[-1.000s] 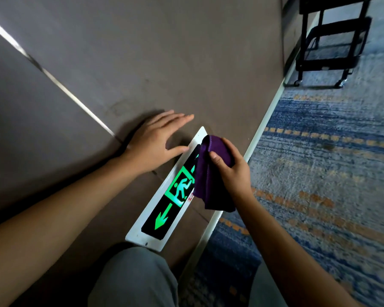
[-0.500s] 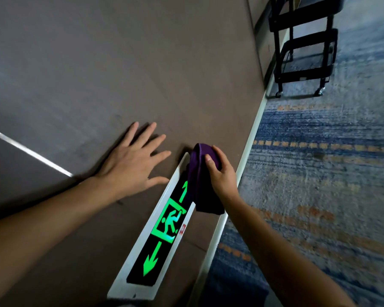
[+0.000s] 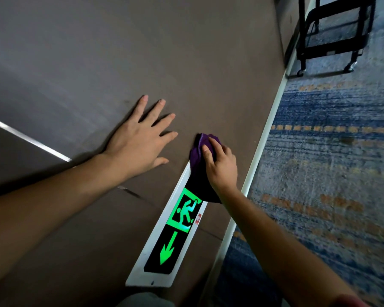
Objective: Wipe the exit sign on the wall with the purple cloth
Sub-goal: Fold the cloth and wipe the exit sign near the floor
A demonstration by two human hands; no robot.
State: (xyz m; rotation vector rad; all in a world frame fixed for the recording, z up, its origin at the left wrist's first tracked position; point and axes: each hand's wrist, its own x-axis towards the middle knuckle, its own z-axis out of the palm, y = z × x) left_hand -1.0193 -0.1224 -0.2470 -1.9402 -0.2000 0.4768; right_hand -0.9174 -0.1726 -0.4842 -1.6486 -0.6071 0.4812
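here exit sign (image 3: 171, 238) runs diagonally, arrow pointing lower-left.

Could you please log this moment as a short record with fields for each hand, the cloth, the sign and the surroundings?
left hand: flat on the wall, fingers spread
right hand: presses the purple cloth against the far end of the sign
exit sign: lit green, far end covered by cloth
surroundings: blue patterned carpet; black wheeled cart

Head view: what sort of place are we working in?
Probably a hotel or office corridor: a lit exit sign set low in the brown wall, patterned blue carpet, and a black wheeled cart.
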